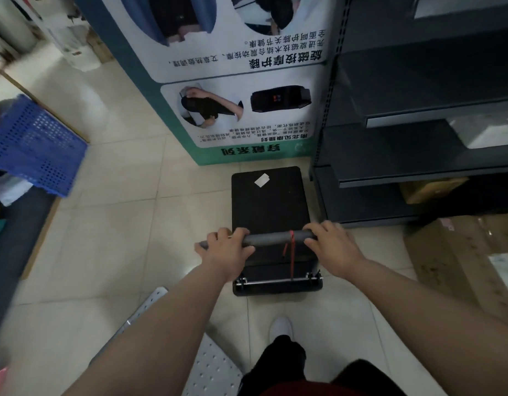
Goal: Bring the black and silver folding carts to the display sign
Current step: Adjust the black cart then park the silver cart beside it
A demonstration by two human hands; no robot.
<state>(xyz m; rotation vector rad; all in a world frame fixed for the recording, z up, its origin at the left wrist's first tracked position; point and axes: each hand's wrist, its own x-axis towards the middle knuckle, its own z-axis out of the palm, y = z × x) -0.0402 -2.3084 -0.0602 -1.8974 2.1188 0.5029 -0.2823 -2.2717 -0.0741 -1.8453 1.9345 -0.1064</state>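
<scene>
The floor (127, 224) is pale tile. The black cart (268, 204) stands at centre. The display sign (232, 115) stands at 12 o'clock, dark shelving (390, 195) at 2 o'clock, cardboard (461, 252) at 3 o'clock, a perforated silver panel (212, 367) at 6 o'clock.

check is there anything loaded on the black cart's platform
No, the black cart platform carries only a small white sticker; both hands grip its handle.

Matt black cart deck (268, 204) — foam-wrapped handle (275, 238)
</scene>
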